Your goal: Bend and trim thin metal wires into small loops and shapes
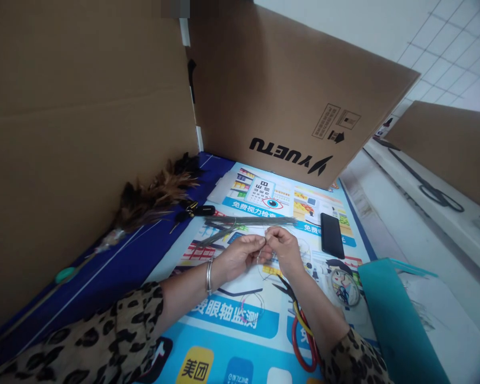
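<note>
My left hand (244, 255) and my right hand (285, 249) meet over the printed mat, fingertips pinched together. Between them runs a thin wire (258, 257), partly covered by the fingers. Just beyond lies a bundle of straight thin wires (256, 220), with more wires crossing at its left end. Below my hands rests a loose loop of thin wire with a pinkish part (250, 308). Beside my right forearm are red-handled scissors (298, 349), partly hidden by the arm, and a yellow handle lies against them.
A black phone (332, 236) and a clear round coil (345, 288) lie to the right, near a teal panel (402, 320). Keys with a black fob (204, 210) and a brown feather duster (152, 194) are at left. Cardboard walls (280, 90) stand behind and left.
</note>
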A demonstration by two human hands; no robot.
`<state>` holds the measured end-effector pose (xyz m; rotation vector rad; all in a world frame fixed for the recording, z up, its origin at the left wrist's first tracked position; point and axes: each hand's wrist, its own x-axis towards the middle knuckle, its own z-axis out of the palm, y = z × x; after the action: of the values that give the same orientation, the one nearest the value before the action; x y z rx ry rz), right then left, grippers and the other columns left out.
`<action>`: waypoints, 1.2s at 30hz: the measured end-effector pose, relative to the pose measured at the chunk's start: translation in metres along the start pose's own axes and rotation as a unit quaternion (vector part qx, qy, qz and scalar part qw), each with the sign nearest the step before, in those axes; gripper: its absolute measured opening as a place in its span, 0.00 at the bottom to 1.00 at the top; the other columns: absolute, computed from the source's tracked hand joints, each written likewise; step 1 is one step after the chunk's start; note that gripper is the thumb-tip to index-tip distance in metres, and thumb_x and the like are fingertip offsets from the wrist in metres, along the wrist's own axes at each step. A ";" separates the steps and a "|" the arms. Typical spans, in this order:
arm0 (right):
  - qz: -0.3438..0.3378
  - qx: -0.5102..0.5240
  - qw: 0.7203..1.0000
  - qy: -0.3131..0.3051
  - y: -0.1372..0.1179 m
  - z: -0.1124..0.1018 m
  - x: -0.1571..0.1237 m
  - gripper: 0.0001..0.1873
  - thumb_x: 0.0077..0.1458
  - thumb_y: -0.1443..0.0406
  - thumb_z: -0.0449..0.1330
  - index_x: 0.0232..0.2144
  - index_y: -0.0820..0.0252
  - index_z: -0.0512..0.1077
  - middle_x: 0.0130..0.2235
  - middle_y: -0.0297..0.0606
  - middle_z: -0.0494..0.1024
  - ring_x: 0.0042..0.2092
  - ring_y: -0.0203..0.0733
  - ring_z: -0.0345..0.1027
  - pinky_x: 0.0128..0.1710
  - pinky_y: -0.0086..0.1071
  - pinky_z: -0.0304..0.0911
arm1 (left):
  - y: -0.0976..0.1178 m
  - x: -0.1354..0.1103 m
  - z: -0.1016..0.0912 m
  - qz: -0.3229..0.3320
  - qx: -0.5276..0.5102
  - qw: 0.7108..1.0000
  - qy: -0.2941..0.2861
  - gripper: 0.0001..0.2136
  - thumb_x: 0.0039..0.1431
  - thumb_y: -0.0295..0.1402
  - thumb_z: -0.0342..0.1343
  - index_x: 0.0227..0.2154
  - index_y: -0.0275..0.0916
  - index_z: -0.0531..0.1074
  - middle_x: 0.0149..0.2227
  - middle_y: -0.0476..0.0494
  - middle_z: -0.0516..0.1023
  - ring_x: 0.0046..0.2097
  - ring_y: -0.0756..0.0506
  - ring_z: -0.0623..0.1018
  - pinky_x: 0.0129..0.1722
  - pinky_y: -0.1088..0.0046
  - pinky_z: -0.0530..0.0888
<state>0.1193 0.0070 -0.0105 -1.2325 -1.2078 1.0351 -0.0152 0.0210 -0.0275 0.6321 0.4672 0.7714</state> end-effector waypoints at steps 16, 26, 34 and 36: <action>-0.030 -0.073 0.995 -0.053 -0.012 -0.003 -0.009 0.11 0.52 0.57 0.55 0.29 0.59 0.67 0.29 0.32 0.69 0.32 0.34 0.62 0.35 0.28 0.59 | 0.009 -0.010 0.013 0.197 0.098 0.968 0.122 0.05 0.50 0.33 0.58 0.29 0.36 0.72 0.34 0.46 0.74 0.36 0.50 0.72 0.38 0.75 0.66; 0.057 0.032 0.972 -0.224 -0.012 -0.001 -0.014 0.14 0.52 0.55 0.55 0.31 0.61 0.71 0.30 0.35 0.73 0.30 0.33 0.66 0.33 0.28 0.60 | 0.012 -0.012 0.016 0.142 0.060 0.984 0.089 0.07 0.50 0.34 0.58 0.29 0.36 0.71 0.35 0.43 0.74 0.30 0.50 0.71 0.26 0.75 0.67; 0.063 -0.010 0.976 -0.207 0.000 -0.001 -0.013 0.13 0.52 0.57 0.55 0.28 0.62 0.69 0.27 0.33 0.71 0.28 0.32 0.63 0.32 0.27 0.60 | 0.009 -0.012 0.016 0.123 0.054 0.985 0.110 0.08 0.48 0.35 0.60 0.29 0.35 0.72 0.33 0.44 0.75 0.35 0.49 0.72 0.32 0.77 0.68; 0.031 -0.081 0.977 -0.195 -0.001 -0.001 -0.013 0.13 0.53 0.58 0.53 0.25 0.62 0.68 0.25 0.32 0.70 0.27 0.31 0.62 0.30 0.26 0.58 | 0.008 -0.010 0.015 0.120 0.041 0.986 0.109 0.08 0.49 0.34 0.59 0.30 0.35 0.72 0.33 0.45 0.74 0.35 0.50 0.72 0.33 0.77 0.68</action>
<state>0.1187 -0.0057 -0.0109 -1.2323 -1.5895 1.2870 -0.0165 0.0121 -0.0094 0.6926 0.6333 1.0601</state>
